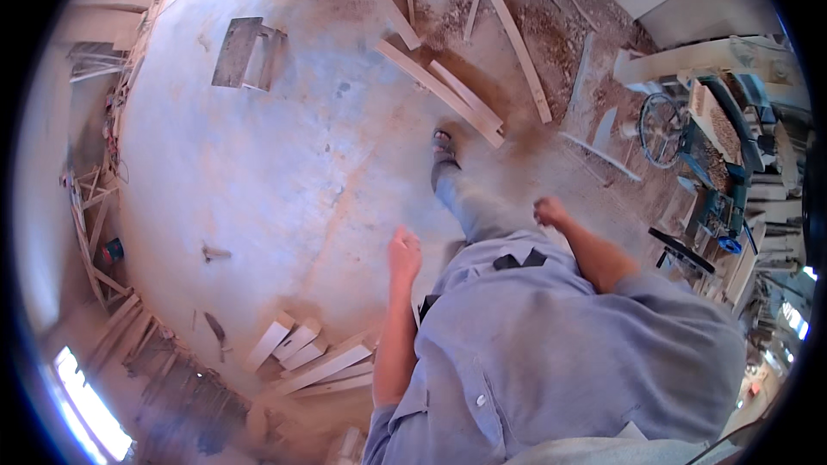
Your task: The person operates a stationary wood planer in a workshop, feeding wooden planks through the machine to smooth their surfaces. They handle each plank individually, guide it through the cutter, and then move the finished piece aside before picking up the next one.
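Note:
My left hand [404,252] hangs at my side over the pale floor, fingers loosely curled, with nothing visible in it. On the other side my right hand [549,211] is closed in a loose fist by my thigh and shows nothing held. Neither hand touches any object. Ahead of my sandalled foot [443,143] lie a long wooden board [438,90] and a shorter wooden piece [465,93] side by side. Below and left of my left hand, several cut wooden blocks [300,340] rest in a loose pile on the floor.
A machine with a spoked handwheel [661,129] and heaped wood chips stands at right. Long planks [512,34] lie on the dusty floor at the far side. A dark boxy piece [244,53] sits far left. Wooden framing [93,224] lines the left edge.

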`<state>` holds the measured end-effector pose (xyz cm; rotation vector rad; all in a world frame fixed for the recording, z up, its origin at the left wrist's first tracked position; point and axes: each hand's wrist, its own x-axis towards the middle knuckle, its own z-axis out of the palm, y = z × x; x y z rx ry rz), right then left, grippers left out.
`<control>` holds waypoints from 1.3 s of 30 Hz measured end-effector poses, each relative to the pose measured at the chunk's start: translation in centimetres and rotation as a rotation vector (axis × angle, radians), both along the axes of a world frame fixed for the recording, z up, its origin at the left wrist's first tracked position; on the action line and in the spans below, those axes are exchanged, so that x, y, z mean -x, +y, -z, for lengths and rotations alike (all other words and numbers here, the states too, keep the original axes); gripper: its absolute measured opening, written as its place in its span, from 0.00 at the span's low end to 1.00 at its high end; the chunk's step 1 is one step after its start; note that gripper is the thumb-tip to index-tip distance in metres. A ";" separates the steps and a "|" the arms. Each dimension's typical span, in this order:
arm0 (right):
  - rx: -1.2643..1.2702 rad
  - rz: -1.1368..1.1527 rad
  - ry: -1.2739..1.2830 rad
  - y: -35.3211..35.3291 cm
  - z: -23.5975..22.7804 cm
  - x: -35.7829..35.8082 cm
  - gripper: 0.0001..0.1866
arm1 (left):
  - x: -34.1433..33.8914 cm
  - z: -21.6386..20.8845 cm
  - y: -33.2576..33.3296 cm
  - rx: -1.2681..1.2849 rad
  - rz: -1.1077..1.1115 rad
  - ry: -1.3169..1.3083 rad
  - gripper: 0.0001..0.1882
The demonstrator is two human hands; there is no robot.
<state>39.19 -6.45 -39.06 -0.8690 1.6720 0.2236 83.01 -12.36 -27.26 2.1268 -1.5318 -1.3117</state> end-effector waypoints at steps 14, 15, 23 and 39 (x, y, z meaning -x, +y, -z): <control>0.376 0.399 -0.159 -34.3 8.2 -20.4 0.12 | -4.9 7.4 -11.9 -0.525 0.112 -0.101 0.36; 0.363 0.407 -0.124 -35.0 10.2 -20.3 0.12 | -3.9 7.5 -14.4 -0.552 0.178 -0.165 0.38; -0.195 1.527 -0.390 -41.3 20.6 -17.5 0.10 | -3.2 12.0 -25.4 -0.708 0.314 -0.524 0.44; -0.081 2.328 -0.194 -53.3 48.6 -20.8 0.26 | -6.7 15.6 -30.3 -0.493 0.389 -0.598 0.42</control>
